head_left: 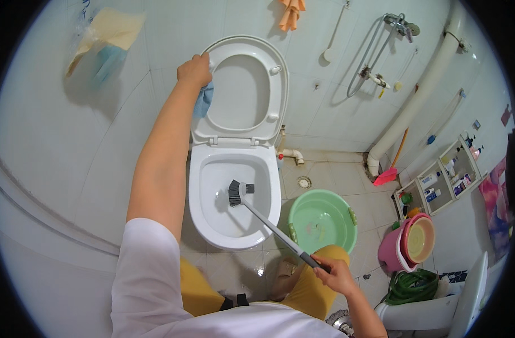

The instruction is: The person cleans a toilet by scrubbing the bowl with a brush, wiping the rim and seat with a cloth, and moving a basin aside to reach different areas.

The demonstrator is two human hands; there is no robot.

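A white toilet stands in front of me with its seat and lid raised. At the upper left edge of the seat is my left hand, closed, with a blue cloth hanging below its fingers. The fingertips are partly hidden. My right hand is wrapped round the grey handle of a toilet brush. Its dark bristles are over the bowl, tilted to the left; I cannot tell whether they touch the porcelain.
Right of the toilet sits a green basin with some water in it. Farther right are stacked pink and orange tubs, a corner shelf of bottles, a red dustpan-like tool and a green hose. A floor drain lies behind the basin.
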